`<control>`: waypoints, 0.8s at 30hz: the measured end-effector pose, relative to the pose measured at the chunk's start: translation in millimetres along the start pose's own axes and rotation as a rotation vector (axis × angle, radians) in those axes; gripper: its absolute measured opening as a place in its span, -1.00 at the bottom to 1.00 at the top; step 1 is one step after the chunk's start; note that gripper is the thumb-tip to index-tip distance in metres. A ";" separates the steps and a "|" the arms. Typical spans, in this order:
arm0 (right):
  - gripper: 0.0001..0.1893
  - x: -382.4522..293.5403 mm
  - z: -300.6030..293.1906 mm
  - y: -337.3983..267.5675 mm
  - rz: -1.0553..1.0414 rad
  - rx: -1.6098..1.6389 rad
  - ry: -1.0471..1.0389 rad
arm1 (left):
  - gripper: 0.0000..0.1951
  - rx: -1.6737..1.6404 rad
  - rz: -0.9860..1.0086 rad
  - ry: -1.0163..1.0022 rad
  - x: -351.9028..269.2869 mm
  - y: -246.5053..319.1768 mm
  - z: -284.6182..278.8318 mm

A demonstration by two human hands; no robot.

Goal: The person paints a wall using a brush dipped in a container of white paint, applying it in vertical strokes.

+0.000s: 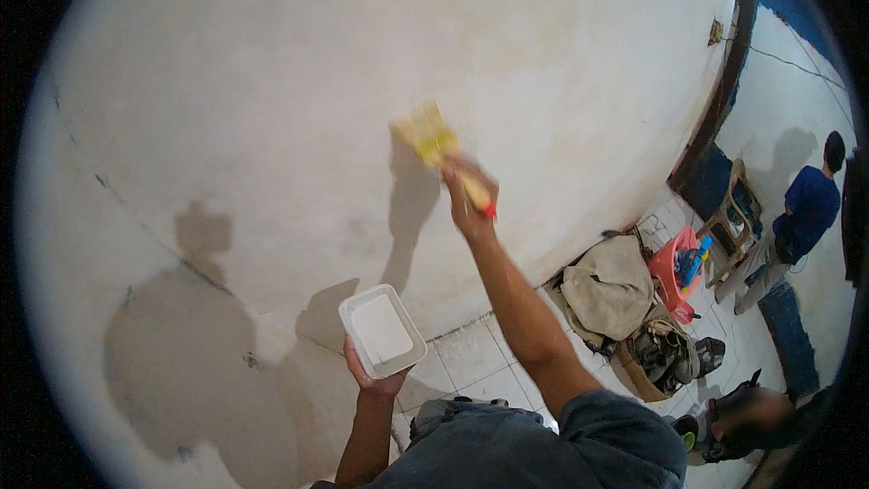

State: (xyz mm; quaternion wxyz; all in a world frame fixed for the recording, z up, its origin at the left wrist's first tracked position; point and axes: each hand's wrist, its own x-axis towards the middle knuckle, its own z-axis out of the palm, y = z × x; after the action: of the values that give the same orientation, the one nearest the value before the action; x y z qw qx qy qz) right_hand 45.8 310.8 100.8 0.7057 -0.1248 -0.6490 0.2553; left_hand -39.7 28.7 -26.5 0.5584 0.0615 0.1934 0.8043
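My right hand (468,193) grips the handle of a wide paintbrush (434,139), blurred by motion. Its handle is pale with a red end, and its bristles are at the wall (305,81), whose off-white surface shows beige patches. Whether the bristle tips touch the plaster I cannot tell. Lower down, my left hand (377,380) supports a white plastic tub (415,352) from below. White paint (381,329) lies inside the tub. Shadows of my arm, the brush and my head fall on the wall.
White floor tiles (468,356) meet the wall's foot. To the right lie a beige cloth (607,285), a cardboard box (635,373) of shoes and a pink plastic container (672,272). Beyond are a plastic chair (736,210), a standing person (811,207) and another person (753,414) low down.
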 end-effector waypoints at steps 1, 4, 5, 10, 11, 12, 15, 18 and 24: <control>-0.74 -44.5 -8.2 12.1 0.157 0.005 -0.010 | -0.34 -0.004 0.012 0.000 0.0 1.0 -2.8; -0.75 -157.4 -37.6 24.7 0.598 0.038 0.003 | -0.35 -0.041 0.039 0.085 4.7 1.3 -15.5; -0.73 -178.6 -47.6 39.8 0.649 -0.008 0.008 | -0.38 0.004 0.030 0.059 8.1 0.5 -15.4; -0.62 -77.4 -19.5 37.1 0.380 -0.482 -0.087 | -0.42 0.135 0.110 0.042 2.3 3.7 -2.0; -0.63 -29.8 -5.1 12.0 0.321 -0.388 -0.044 | -0.41 0.082 0.053 0.093 -2.2 7.0 3.0; -0.75 11.7 -0.8 -11.0 0.186 -0.437 -0.067 | -0.40 0.027 -0.011 0.142 -5.5 8.2 5.0; -0.73 86.1 19.9 -88.8 0.124 0.170 0.098 | -0.36 -0.094 -0.023 0.144 -2.3 4.9 -7.1; -0.76 85.3 21.9 -71.1 -0.037 0.097 0.065 | -0.35 -0.125 -0.029 0.090 -4.5 1.8 -8.2; -0.80 -120.8 -21.9 17.4 0.389 0.038 -0.039 | -0.36 -0.027 0.028 0.120 -5.8 4.5 -5.9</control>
State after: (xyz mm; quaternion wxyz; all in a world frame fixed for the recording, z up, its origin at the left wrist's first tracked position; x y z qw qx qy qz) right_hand 60.5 265.7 -13.8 0.6327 -0.2295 -0.6212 0.4015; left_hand -43.4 20.5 -29.4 0.5352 0.0084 0.2149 0.8169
